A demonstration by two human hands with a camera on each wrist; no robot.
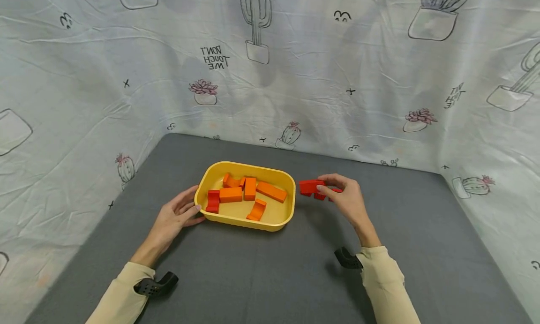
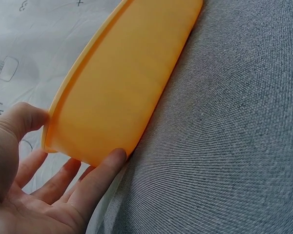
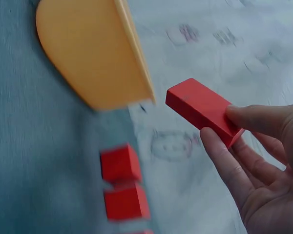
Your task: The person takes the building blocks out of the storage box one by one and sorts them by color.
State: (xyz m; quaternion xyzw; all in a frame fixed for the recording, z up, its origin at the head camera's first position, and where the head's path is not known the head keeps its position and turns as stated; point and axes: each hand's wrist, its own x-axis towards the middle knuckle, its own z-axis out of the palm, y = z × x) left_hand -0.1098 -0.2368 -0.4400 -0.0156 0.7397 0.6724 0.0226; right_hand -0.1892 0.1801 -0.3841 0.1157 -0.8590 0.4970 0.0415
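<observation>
A yellow plastic bin (image 1: 242, 223) sits on the grey table. My left hand (image 1: 173, 218) holds its left end, thumb at the rim and fingers against the outer wall, as the left wrist view shows the bin's side (image 2: 117, 83). Inside lie several orange blocks (image 1: 230, 194), some with a curved cut, and a red curved block (image 1: 213, 201). To the right of the bin, my right hand (image 1: 348, 202) pinches a red rectangular block (image 3: 200, 105) between thumb and fingers, raised above the table. Other red blocks (image 3: 119, 163) stand below it on the table, partly hidden by the hand in the head view.
Grey cloth (image 1: 249, 272) covers the table. A pale curtain (image 1: 316, 71) printed with cacti hangs behind it and along both sides. Black wrist straps (image 1: 156, 285) are on both sleeves.
</observation>
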